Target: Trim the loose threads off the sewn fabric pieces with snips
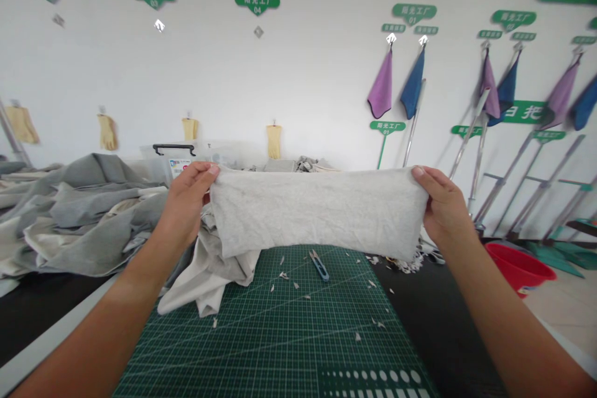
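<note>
Head view: the left hand (186,202) and right hand (443,206) pinch opposite ends of a pale cloth (317,214), stretching it taut — raised just above the far edge of a green cutting mat (280,317), where snips (319,265) lie.

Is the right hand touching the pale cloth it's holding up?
Touching: the head view shows the right hand pinching the right end of the pale cloth, with the thumb on top.

We see a black bench (443,336) bearing a green cutting mat (252,336), with pale cloth (205,286), fabric scraps (282,275) and blue-handled thread snips (319,265) on it, grey cloth (88,217) heaped alongside.
</note>
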Motion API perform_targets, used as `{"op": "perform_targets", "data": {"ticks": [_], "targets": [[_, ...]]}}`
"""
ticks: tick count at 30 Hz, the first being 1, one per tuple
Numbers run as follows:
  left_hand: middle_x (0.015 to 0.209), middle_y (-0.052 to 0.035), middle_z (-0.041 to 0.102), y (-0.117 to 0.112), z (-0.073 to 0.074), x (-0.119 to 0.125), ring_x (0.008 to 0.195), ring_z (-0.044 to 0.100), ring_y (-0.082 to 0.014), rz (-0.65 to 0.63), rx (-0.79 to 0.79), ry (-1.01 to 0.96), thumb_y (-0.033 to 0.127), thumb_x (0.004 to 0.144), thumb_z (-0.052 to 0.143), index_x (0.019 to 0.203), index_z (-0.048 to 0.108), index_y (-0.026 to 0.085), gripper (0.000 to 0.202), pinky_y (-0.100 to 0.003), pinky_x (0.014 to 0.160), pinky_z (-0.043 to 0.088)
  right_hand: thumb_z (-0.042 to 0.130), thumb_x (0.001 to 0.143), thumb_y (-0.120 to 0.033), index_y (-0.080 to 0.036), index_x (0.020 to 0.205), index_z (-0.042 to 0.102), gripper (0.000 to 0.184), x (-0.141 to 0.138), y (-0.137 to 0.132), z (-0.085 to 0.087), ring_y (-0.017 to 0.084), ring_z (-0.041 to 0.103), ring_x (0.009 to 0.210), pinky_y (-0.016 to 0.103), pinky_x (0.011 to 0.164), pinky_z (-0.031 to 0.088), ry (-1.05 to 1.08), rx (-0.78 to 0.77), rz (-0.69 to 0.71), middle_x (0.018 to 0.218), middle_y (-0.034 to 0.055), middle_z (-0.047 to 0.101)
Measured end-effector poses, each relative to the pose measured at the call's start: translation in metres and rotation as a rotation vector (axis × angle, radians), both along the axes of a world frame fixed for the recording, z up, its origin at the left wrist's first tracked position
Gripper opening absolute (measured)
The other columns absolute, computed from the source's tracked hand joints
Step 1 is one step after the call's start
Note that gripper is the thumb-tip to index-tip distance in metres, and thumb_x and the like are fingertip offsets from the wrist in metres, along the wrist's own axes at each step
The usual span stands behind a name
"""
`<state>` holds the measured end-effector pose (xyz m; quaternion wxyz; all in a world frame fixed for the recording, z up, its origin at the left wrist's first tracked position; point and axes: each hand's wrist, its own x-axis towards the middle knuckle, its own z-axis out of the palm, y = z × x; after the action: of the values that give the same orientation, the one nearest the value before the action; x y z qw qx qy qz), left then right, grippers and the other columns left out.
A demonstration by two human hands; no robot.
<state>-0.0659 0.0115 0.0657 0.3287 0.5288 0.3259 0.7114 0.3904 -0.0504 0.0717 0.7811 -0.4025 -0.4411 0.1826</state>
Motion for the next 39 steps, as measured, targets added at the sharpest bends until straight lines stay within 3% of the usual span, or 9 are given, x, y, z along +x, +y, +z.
{"op": "perform_targets", "data": {"ticks": [6, 12, 17, 21, 25, 32, 35, 37, 39], "targets": [[0.084, 0.0028, 0.061, 0.008, -0.004, -0.007, 0.068, 0.05, -0.0088, 0.073, 0.052, -0.088, 0.039, 0.078, 0.079, 0.092, 0.066, 0.02, 0.027, -0.019, 0.059, 0.036, 0.087, 0.074, -0.034, -0.028, 0.091, 0.076, 0.021, -0.006, -0.004, 0.0, 0.01, 0.062, 0.077, 0.018, 0.058, 0.048, 0.022, 0.09, 0.086, 0.096, -0.0034, 0.07], [0.084, 0.0018, 0.062, -0.001, -0.002, 0.003, 0.07, 0.051, -0.0097, 0.106, 0.071, -0.066, 0.036, 0.082, 0.076, 0.093, 0.067, 0.019, 0.023, -0.019, 0.062, 0.038, 0.084, 0.077, -0.039, -0.026, 0.09, 0.077, 0.02, -0.016, -0.005, -0.002, 0.012, 0.061, 0.077, 0.021, 0.062, 0.049, -0.088, -0.003, 0.114, 0.091, -0.0012, 0.069], [0.099, -0.0024, 0.069, -0.039, -0.003, 0.048, 0.091, 0.061, -0.0173, -0.129, 0.054, 0.365, 0.042, 0.091, 0.065, 0.095, 0.069, 0.022, 0.021, -0.027, 0.08, 0.047, 0.083, 0.078, -0.043, -0.024, 0.091, 0.077, 0.024, -0.058, -0.018, -0.008, 0.013, 0.058, 0.077, 0.022, 0.063, 0.047, -0.267, -0.142, 0.158, 0.089, 0.0013, 0.069], [0.129, -0.005, 0.064, -0.067, -0.012, 0.088, 0.121, 0.057, -0.0213, -0.448, 0.11, 0.632, 0.037, 0.093, 0.062, 0.094, 0.07, 0.023, 0.016, -0.033, 0.101, 0.045, 0.082, 0.079, -0.043, -0.022, 0.091, 0.078, 0.025, -0.106, -0.033, -0.012, 0.014, 0.056, 0.073, 0.024, 0.061, 0.045, -0.408, -0.202, 0.285, 0.085, 0.0029, 0.069], [0.106, -0.0045, 0.069, -0.078, -0.026, 0.113, 0.103, 0.063, -0.0179, -0.693, 0.077, 0.669, 0.031, 0.094, 0.059, 0.097, 0.068, 0.02, 0.014, -0.028, 0.09, 0.048, 0.08, 0.081, -0.044, -0.021, 0.091, 0.078, 0.026, -0.138, -0.041, -0.016, 0.016, 0.058, 0.077, 0.025, 0.064, 0.046, -0.479, -0.258, 0.41, 0.085, 0.0034, 0.07], [0.09, -0.0017, 0.067, -0.078, -0.038, 0.116, 0.086, 0.06, -0.0151, -0.786, -0.107, 0.531, 0.031, 0.09, 0.063, 0.091, 0.069, 0.016, 0.016, -0.026, 0.08, 0.044, 0.076, 0.083, -0.048, -0.02, 0.093, 0.077, 0.03, -0.153, -0.037, -0.024, 0.02, 0.061, 0.087, 0.029, 0.073, 0.048, -0.489, -0.364, 0.482, 0.09, 0.0048, 0.072], [0.088, -0.0019, 0.067, -0.067, -0.033, 0.099, 0.083, 0.06, -0.0154, -0.665, -0.211, 0.449, 0.034, 0.09, 0.064, 0.091, 0.069, 0.016, 0.019, -0.026, 0.077, 0.045, 0.072, 0.086, -0.05, -0.02, 0.098, 0.076, 0.033, -0.149, -0.036, -0.028, 0.017, 0.059, 0.078, 0.027, 0.064, 0.045, -0.507, -0.432, 0.472, 0.088, 0.0043, 0.069], [0.087, -0.0022, 0.066, -0.056, -0.024, 0.079, 0.081, 0.06, -0.0161, -0.453, -0.221, 0.391, 0.036, 0.09, 0.063, 0.092, 0.069, 0.016, 0.021, -0.027, 0.075, 0.046, 0.069, 0.088, -0.052, -0.021, 0.102, 0.076, 0.035, -0.144, -0.035, -0.031, 0.016, 0.056, 0.072, 0.026, 0.059, 0.042, -0.527, -0.471, 0.478, 0.081, 0.0029, 0.065], [0.087, -0.0022, 0.066, -0.045, -0.013, 0.055, 0.082, 0.06, -0.0172, -0.145, -0.118, 0.327, 0.037, 0.091, 0.063, 0.091, 0.067, 0.017, 0.021, -0.029, 0.076, 0.048, 0.067, 0.089, -0.054, -0.022, 0.105, 0.075, 0.037, -0.139, -0.034, -0.035, 0.015, 0.055, 0.07, 0.026, 0.057, 0.041, -0.533, -0.507, 0.508, 0.08, 0.0022, 0.063]]}}
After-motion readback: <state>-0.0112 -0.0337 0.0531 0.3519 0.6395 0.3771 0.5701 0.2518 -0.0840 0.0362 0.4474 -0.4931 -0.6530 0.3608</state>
